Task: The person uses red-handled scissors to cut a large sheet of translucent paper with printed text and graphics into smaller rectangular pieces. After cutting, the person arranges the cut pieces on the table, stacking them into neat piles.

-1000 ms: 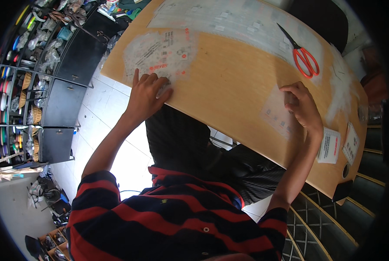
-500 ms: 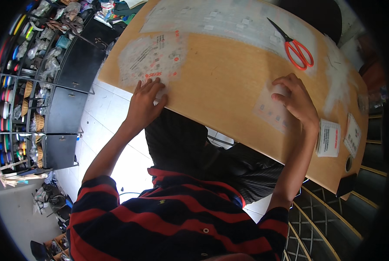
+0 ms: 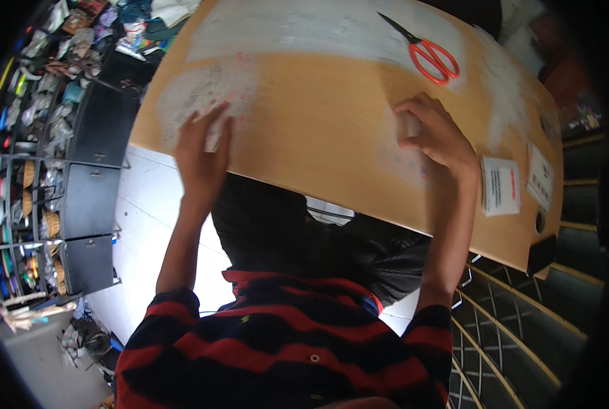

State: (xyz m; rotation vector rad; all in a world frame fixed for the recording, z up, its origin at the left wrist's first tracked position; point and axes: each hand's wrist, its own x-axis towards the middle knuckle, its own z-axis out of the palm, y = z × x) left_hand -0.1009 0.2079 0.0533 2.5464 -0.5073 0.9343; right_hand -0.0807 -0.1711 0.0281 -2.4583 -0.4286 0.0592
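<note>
Clear plastic sheeting (image 3: 202, 95), printed with faint marks, lies flat on the near left part of the wooden table (image 3: 318, 129), and the left hand (image 3: 202, 153) rests on its near edge — palm down, fingers spread and stretched forward, pressing rather than gripping. The left forearm rises straight from the striped sleeve at the lower edge, wrist level with the table's rim. A second patch of clear sheet (image 3: 403, 153) lies to the right, and the right hand (image 3: 437, 136) sits on it with the wrist bent and the fingers curled down, fingertips pinned on the film; whether they pinch a fold of it cannot be told. The right arm comes up steeply, elbow low, beside the table's near edge. Red-handled scissors (image 3: 430, 54) lie shut at the far side of the table, well apart from both hands. Two small white printed cards (image 3: 501, 185) lie just to the right of the right wrist. Dark shelving (image 3: 52, 170) crowded with coloured goods stands off to the left — beyond the white floor.
</note>
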